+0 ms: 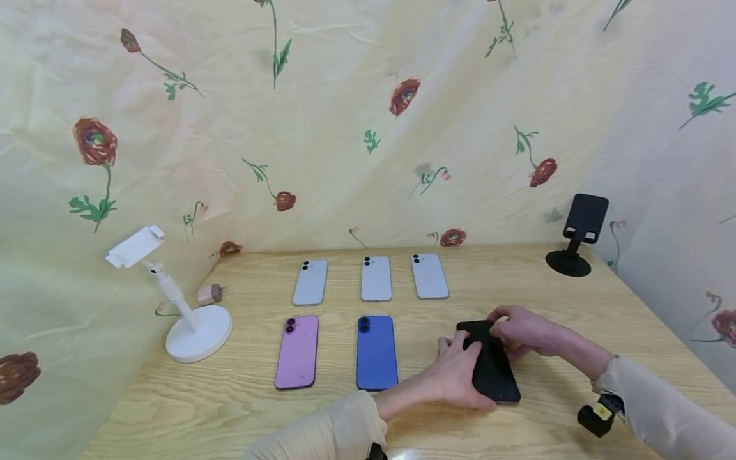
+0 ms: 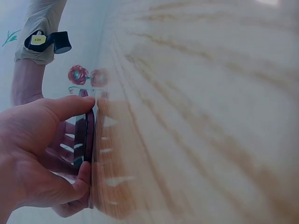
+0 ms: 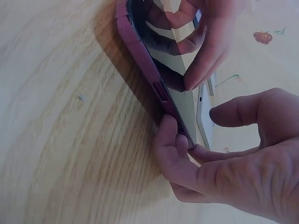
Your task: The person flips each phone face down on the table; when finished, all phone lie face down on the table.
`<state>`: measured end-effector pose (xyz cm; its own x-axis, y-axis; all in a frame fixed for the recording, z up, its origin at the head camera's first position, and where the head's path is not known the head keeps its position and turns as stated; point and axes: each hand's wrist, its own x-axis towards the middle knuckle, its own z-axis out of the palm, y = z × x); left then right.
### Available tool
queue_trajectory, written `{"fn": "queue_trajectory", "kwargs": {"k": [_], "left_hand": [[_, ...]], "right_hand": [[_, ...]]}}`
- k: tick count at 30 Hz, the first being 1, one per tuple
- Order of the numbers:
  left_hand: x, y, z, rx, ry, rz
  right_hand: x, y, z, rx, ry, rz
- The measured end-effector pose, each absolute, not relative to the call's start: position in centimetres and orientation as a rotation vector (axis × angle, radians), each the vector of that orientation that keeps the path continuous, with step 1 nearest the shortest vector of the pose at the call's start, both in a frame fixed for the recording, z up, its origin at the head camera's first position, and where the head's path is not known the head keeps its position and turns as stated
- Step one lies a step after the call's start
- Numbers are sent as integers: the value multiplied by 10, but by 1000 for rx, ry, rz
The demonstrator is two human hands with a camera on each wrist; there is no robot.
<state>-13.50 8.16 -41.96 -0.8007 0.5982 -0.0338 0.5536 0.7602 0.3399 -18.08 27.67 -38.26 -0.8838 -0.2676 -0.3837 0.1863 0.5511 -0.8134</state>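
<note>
A phone (image 1: 496, 370) with a black, glossy screen facing up is at the right of the wooden table. Its pinkish-purple side edge (image 3: 140, 60) shows in the right wrist view, with a shadow below it. My left hand (image 1: 457, 377) grips this phone from the left, its fingers spread across the screen and left edge. At the far right corner, my right hand (image 1: 526, 332) holds the phone's edge with curled fingers; one digit stands apart from the screen in the right wrist view. Nearest on the left is a blue phone (image 1: 376, 354), back up.
A purple phone (image 1: 296, 352) lies left of the blue one. Behind are three white phones, including a middle one (image 1: 376, 279). A white phone stand (image 1: 198, 332) and pink charger plug (image 1: 209, 294) are at left, a black stand (image 1: 568, 262) at back right.
</note>
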Motion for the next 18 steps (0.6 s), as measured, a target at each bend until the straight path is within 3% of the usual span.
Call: {"fn": "queue_trajectory", "kwargs": {"k": [18], "left_hand": [[-136,79,-420,933,2810,486]], "right_hand": [[-178,276,-374,-118,2286,-1320]]}}
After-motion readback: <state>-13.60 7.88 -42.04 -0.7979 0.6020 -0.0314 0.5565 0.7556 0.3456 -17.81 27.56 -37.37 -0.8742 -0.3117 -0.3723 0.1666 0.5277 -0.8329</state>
